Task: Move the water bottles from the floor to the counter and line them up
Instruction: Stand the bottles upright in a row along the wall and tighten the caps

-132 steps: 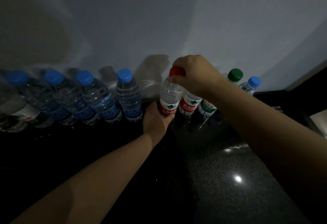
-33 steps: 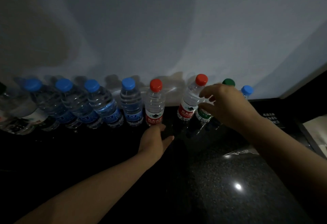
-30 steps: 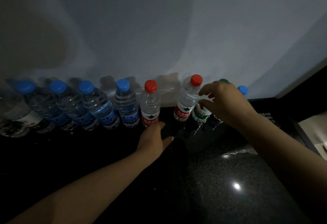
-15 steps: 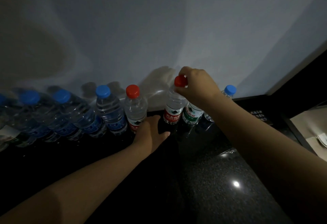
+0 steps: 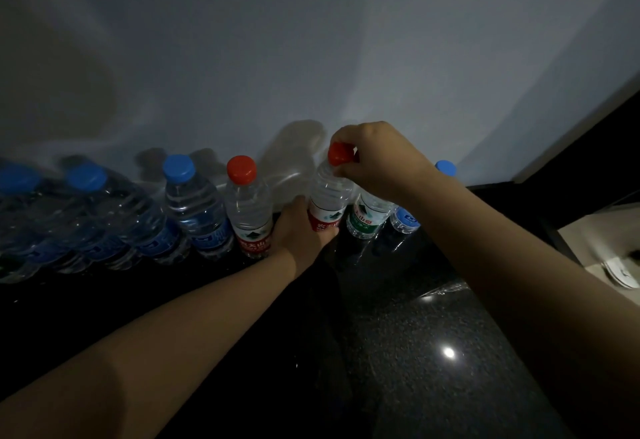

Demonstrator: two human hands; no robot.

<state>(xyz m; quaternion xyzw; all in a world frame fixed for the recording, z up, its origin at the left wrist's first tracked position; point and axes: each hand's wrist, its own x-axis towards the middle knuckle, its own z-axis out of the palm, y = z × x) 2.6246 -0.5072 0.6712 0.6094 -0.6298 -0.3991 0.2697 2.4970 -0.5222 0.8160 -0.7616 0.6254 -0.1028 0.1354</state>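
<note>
Red-capped bottle [image 5: 328, 194] stands upright; my right hand [image 5: 379, 158] pinches its cap [image 5: 338, 154] from above, left hand [image 5: 298, 232] grips its label [image 5: 325, 218], next bottle [image 5: 247, 211] just to its left.

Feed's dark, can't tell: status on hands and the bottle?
Right hand pinches cap of the red-capped bottle. Left hand grips its base. Bottle upright in the row, green-label bottle close beside. Nothing blocking.

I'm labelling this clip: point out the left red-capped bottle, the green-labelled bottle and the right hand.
left red-capped bottle [image 5: 248, 206], head view, clear body.
green-labelled bottle [image 5: 365, 221], head view, its label.
right hand [image 5: 378, 158], head view, back of hand.
</note>
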